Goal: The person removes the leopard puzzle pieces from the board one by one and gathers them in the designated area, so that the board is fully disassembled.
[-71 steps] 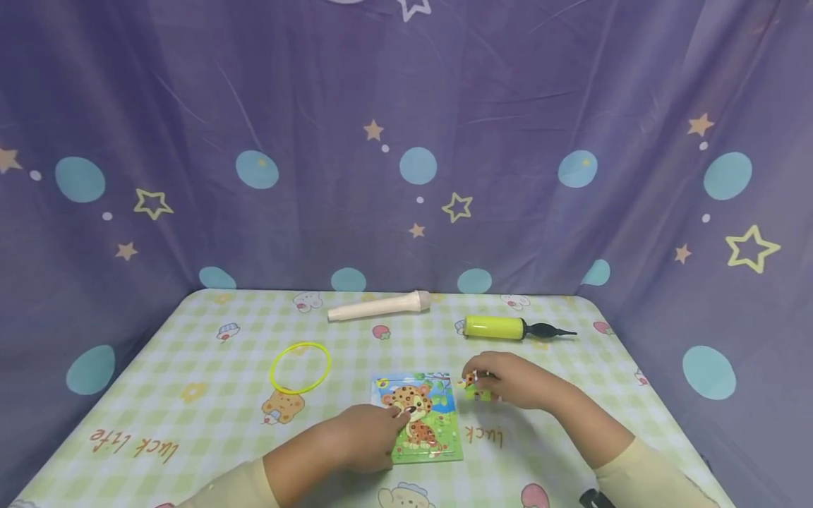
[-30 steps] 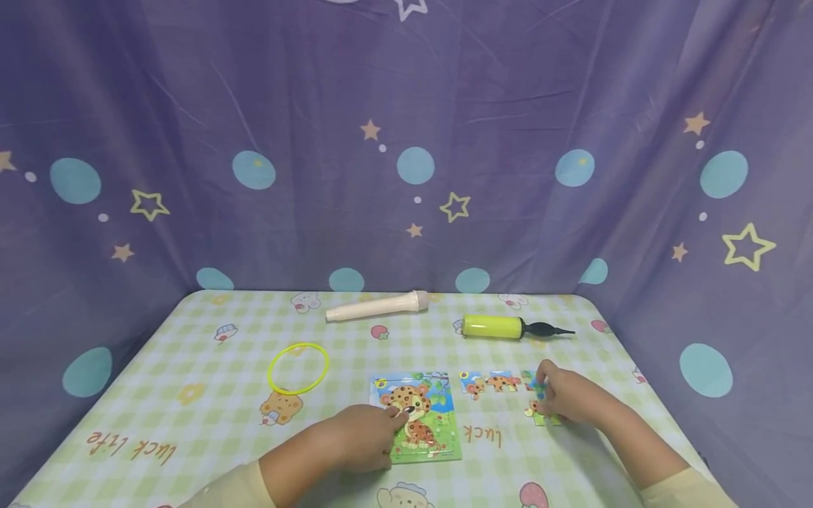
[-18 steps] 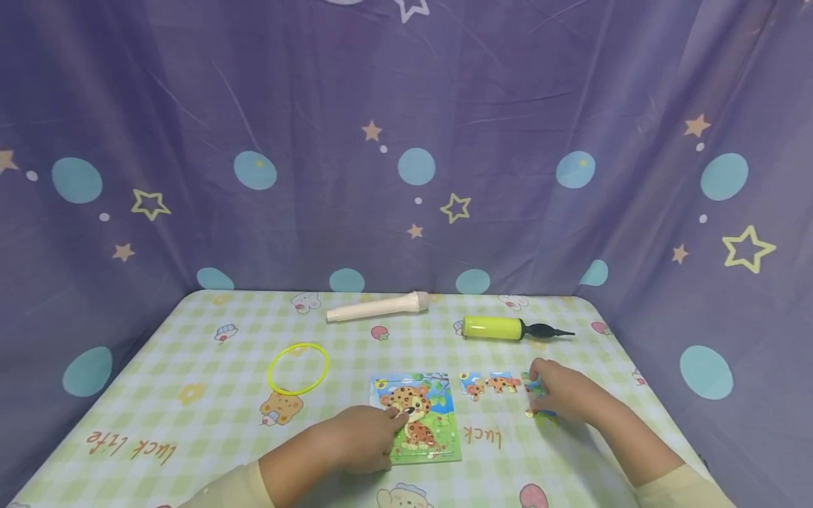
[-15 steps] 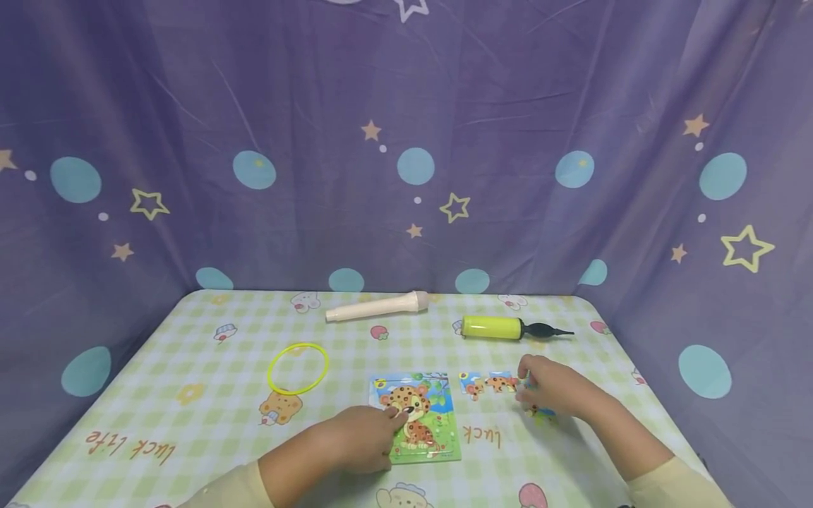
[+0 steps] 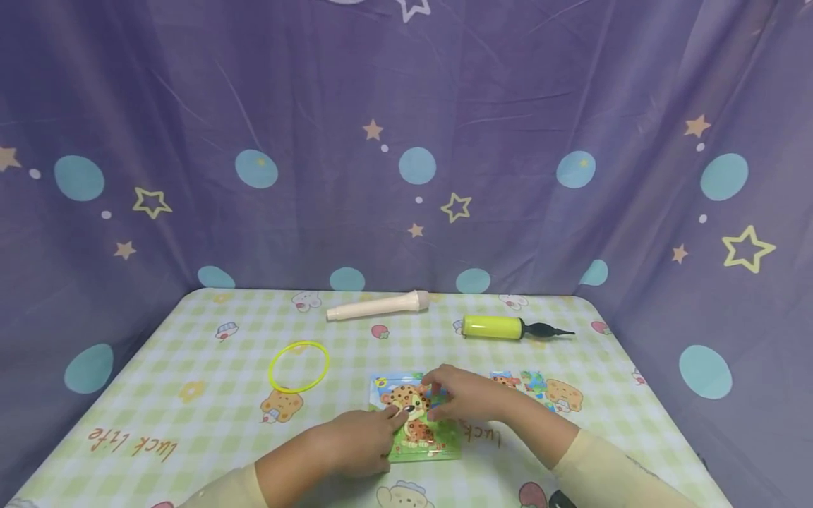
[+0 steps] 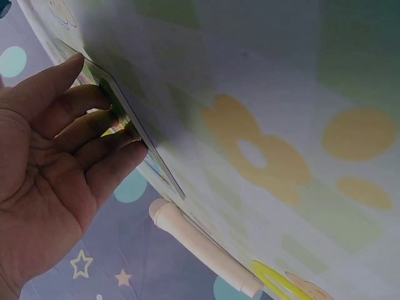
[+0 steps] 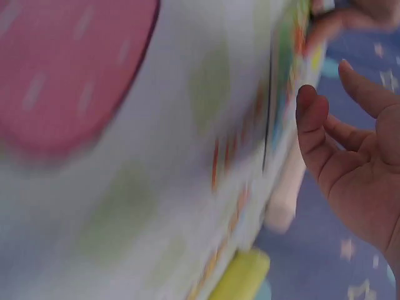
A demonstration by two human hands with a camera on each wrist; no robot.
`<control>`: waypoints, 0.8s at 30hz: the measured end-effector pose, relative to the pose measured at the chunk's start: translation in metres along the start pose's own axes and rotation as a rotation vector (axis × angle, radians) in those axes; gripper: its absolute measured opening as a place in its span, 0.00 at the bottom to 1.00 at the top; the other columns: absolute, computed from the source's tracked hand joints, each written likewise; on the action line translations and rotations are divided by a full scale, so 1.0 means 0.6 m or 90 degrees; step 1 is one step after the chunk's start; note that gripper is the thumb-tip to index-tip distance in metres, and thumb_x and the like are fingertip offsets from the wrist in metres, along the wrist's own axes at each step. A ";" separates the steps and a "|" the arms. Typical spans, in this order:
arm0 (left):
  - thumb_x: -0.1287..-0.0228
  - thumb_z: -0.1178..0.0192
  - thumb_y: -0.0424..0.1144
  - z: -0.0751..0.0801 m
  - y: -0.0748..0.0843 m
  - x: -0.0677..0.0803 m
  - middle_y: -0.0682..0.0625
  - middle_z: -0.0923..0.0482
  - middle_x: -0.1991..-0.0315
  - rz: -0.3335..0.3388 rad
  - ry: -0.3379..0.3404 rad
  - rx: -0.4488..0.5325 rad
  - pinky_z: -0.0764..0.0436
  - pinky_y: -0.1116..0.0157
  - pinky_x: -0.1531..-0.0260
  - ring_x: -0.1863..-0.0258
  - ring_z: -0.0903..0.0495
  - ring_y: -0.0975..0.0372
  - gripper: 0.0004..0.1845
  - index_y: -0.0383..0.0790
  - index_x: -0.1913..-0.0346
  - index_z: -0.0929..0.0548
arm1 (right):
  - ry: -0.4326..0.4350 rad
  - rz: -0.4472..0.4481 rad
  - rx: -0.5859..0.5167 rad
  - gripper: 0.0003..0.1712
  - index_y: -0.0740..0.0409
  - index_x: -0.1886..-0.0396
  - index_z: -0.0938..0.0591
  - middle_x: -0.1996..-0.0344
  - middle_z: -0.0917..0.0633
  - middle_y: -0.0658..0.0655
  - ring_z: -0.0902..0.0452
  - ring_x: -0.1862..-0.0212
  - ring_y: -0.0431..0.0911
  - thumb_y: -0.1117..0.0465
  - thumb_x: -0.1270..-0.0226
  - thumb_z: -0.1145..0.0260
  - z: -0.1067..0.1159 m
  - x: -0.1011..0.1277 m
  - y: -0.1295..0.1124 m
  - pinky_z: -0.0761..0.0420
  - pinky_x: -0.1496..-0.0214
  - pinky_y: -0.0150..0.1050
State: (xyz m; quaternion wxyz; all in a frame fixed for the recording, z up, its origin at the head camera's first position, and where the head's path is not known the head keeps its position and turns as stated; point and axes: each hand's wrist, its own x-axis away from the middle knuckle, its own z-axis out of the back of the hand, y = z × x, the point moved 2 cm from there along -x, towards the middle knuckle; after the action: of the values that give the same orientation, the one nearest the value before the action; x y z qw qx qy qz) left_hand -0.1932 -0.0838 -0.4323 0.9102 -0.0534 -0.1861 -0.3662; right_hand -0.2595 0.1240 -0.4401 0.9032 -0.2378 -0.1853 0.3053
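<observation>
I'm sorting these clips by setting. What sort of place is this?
Probably a child's play corner or a staged tabletop set: a purple star-and-dot curtain surrounds a table under a cartoon check cloth, with a leopard puzzle, a yellow ring and a yellow hand pump.

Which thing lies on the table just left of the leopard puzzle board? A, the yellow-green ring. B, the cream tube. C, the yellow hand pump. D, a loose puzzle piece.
A: the head view shows the yellow-green ring lying flat to the left of the puzzle board, while the yellow hand pump and the cream tube lie farther back and the loose puzzle pieces sit to the board's right.
</observation>
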 end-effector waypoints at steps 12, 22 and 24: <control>0.37 0.37 0.52 -0.008 -0.001 0.009 0.49 0.39 0.25 0.004 0.025 0.010 0.21 0.60 0.42 0.27 0.38 0.56 0.13 0.48 0.64 0.11 | 0.006 -0.089 0.079 0.34 0.49 0.42 0.24 0.55 0.26 0.46 0.24 0.57 0.40 0.45 0.47 0.24 -0.047 -0.028 -0.036 0.20 0.57 0.40; 0.33 0.43 0.54 -0.007 -0.025 0.013 0.43 0.38 0.27 -0.071 0.031 0.131 0.28 0.59 0.35 0.28 0.36 0.51 0.18 0.43 0.62 0.13 | 0.010 -0.102 -0.001 0.29 0.49 0.50 0.24 0.59 0.26 0.46 0.28 0.61 0.39 0.46 0.49 0.23 -0.047 -0.026 -0.027 0.23 0.59 0.37; 0.32 0.45 0.54 -0.008 -0.030 0.015 0.45 0.38 0.26 -0.074 0.029 0.171 0.29 0.58 0.34 0.28 0.36 0.51 0.21 0.42 0.51 0.14 | 0.006 -0.102 -0.010 0.29 0.50 0.51 0.25 0.60 0.27 0.46 0.28 0.61 0.39 0.47 0.49 0.23 -0.046 -0.027 -0.027 0.23 0.59 0.37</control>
State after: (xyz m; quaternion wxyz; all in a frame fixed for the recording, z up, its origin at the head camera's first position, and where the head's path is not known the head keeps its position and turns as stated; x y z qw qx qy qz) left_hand -0.1985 -0.1039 -0.4340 0.8905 0.0881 -0.2159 -0.3907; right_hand -0.2505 0.0935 -0.4570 0.9237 -0.2306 -0.2021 0.2298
